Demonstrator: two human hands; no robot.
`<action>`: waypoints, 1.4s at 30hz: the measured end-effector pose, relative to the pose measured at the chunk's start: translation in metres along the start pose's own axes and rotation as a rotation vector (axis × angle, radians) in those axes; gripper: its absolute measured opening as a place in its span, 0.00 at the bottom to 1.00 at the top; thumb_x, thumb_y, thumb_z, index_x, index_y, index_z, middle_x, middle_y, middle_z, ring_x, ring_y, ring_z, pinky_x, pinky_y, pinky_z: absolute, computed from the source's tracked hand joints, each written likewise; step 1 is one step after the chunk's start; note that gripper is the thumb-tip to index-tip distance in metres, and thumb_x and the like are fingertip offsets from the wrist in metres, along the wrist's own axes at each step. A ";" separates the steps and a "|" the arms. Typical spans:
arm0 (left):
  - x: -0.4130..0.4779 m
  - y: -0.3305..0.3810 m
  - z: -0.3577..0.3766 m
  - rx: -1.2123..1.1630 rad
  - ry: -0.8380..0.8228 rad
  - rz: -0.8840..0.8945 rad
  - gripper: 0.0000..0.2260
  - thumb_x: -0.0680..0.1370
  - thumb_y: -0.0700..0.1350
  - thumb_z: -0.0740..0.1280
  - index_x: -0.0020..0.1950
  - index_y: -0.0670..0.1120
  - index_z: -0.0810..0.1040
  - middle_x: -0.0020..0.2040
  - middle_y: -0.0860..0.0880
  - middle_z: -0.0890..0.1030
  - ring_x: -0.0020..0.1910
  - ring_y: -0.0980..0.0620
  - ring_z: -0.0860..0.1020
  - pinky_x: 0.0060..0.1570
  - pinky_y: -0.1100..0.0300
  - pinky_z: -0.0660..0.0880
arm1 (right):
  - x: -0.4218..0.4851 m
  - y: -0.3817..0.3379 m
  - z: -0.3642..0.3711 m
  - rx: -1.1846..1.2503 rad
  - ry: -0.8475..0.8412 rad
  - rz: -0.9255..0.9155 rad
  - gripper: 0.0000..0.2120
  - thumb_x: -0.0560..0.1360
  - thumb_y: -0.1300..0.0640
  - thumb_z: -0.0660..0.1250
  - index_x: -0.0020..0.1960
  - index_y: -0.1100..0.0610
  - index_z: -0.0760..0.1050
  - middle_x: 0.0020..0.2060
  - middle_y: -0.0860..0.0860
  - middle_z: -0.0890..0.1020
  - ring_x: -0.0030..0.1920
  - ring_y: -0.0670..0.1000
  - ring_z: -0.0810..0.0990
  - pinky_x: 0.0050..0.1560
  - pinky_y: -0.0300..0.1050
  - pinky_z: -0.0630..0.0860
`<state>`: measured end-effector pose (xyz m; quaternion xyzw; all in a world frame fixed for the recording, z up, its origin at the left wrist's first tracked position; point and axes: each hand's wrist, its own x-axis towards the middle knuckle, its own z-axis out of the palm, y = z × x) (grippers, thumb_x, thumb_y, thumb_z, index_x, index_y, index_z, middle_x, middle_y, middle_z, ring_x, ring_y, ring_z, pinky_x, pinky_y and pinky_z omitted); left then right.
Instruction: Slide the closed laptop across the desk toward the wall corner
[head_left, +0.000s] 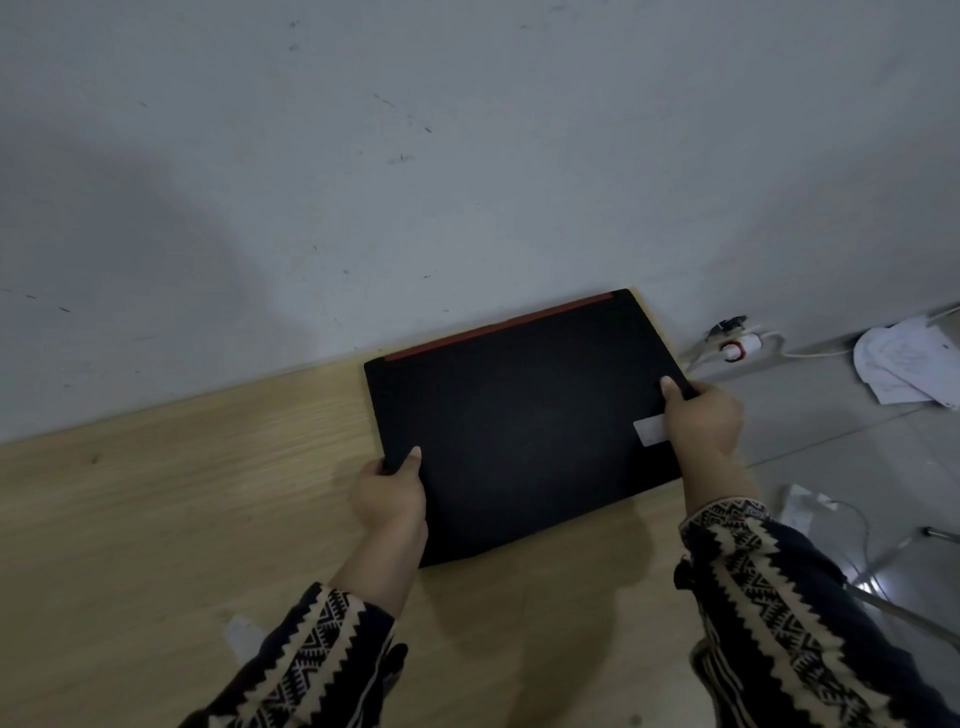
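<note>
A closed black laptop with a red strip along its far edge lies flat on the light wooden desk, its back edge against the grey wall at the desk's far right corner. My left hand grips the laptop's left edge, thumb on the lid. On the right edge my right hand holds it the same way, partly covering a small white sticker.
Beyond the desk's right edge the grey floor holds a white power plug and cable, crumpled white paper and more white cables. Bare desk surface stretches to the left of the laptop.
</note>
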<state>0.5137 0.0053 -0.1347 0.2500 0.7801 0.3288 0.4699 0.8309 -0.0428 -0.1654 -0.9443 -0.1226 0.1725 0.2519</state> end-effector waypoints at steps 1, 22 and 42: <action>0.000 0.000 0.002 0.003 -0.014 0.001 0.16 0.74 0.48 0.73 0.56 0.39 0.80 0.53 0.43 0.82 0.50 0.44 0.80 0.54 0.50 0.78 | 0.003 0.001 -0.002 -0.004 0.006 0.005 0.24 0.76 0.37 0.65 0.63 0.52 0.82 0.56 0.61 0.82 0.55 0.61 0.81 0.55 0.53 0.79; 0.003 0.008 0.012 0.140 -0.118 0.072 0.19 0.74 0.50 0.72 0.59 0.39 0.78 0.55 0.41 0.82 0.52 0.42 0.80 0.49 0.53 0.77 | -0.005 0.001 -0.017 -0.109 0.001 -0.127 0.24 0.80 0.42 0.62 0.68 0.56 0.75 0.61 0.64 0.80 0.62 0.66 0.76 0.61 0.58 0.73; -0.024 0.007 -0.096 0.329 -0.186 0.481 0.33 0.74 0.55 0.70 0.74 0.43 0.64 0.72 0.45 0.69 0.69 0.45 0.69 0.66 0.50 0.68 | -0.184 -0.009 0.006 -0.107 0.034 -0.602 0.35 0.78 0.40 0.65 0.78 0.56 0.63 0.78 0.62 0.62 0.80 0.61 0.56 0.77 0.61 0.55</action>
